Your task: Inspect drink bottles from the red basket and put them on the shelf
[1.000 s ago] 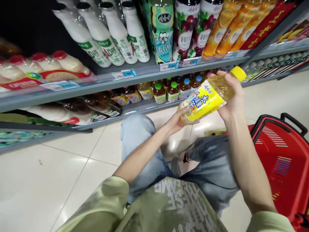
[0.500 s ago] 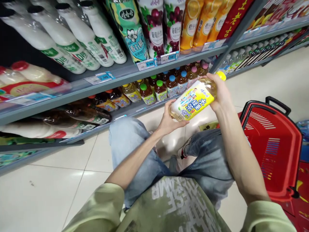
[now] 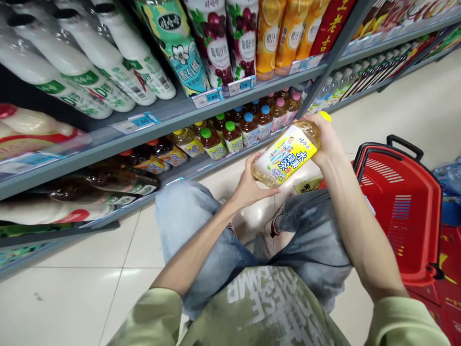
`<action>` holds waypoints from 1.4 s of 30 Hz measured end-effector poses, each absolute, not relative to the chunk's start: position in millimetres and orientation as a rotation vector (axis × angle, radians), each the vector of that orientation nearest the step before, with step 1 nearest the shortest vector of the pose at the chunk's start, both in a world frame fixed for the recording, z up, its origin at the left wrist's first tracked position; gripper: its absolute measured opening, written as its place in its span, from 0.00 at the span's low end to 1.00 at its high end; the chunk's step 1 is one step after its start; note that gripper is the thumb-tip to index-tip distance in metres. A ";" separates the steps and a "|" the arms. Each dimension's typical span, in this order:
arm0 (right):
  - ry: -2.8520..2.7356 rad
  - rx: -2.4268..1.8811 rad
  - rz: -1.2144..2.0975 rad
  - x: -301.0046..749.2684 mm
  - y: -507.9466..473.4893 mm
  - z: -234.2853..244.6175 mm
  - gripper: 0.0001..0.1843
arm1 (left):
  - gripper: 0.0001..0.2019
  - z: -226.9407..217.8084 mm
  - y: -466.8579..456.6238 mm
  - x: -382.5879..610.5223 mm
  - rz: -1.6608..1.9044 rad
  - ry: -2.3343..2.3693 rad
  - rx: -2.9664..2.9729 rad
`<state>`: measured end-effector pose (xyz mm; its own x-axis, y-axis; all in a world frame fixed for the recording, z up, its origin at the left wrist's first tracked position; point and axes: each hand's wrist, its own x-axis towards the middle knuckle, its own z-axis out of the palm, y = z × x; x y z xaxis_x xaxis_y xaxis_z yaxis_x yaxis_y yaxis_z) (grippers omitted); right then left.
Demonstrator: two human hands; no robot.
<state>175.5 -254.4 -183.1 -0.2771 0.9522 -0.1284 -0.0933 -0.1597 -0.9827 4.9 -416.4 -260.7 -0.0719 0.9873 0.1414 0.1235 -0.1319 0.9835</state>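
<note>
A bottle of green tea with a yellow, white and blue label lies tilted between my hands, its label facing up towards me. My right hand is wrapped round the neck end; the yellow cap shows just past it. At the base end, my left hand cups the bottle with the fingers at its far side. The left thumb stretches along below the base, slightly off it. Some fingers of both hands are hidden behind the bottle.
Beyond my knees runs a shelf rack; its lower shelf holds small tea bottles with coloured caps. White drink bottles and juice bottles fill the shelf above. A red shopping basket with a black handle stands on the right.
The view has shifted a little, so shelf and basket sit further left. The bottle has turned slightly, and the left thumb has eased away from its base. Both hands still hold the bottle.
</note>
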 end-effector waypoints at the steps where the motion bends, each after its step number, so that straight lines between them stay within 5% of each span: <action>1: -1.213 -1.100 1.580 175.0 -254.9 -182.3 0.17 | 0.56 -260.0 -416.1 4.2 1.321 1.279 1.357; 20: -1.350 -1.131 1.539 181.2 -257.8 -169.2 0.23 | 0.58 -259.7 -419.8 8.2 1.276 1.118 1.116; 30: -1.504 -0.823 1.397 172.8 -288.4 -128.6 0.23 | 0.44 -260.1 -427.4 10.5 0.993 0.531 0.817; 37: -1.447 -0.691 1.496 173.7 -300.2 -115.2 0.19 | 0.62 -258.0 -432.5 13.7 0.922 0.398 0.667; 42: -1.520 -0.940 1.427 178.3 -285.0 -121.9 0.20 | 0.59 -249.6 -427.9 17.6 1.027 0.493 0.586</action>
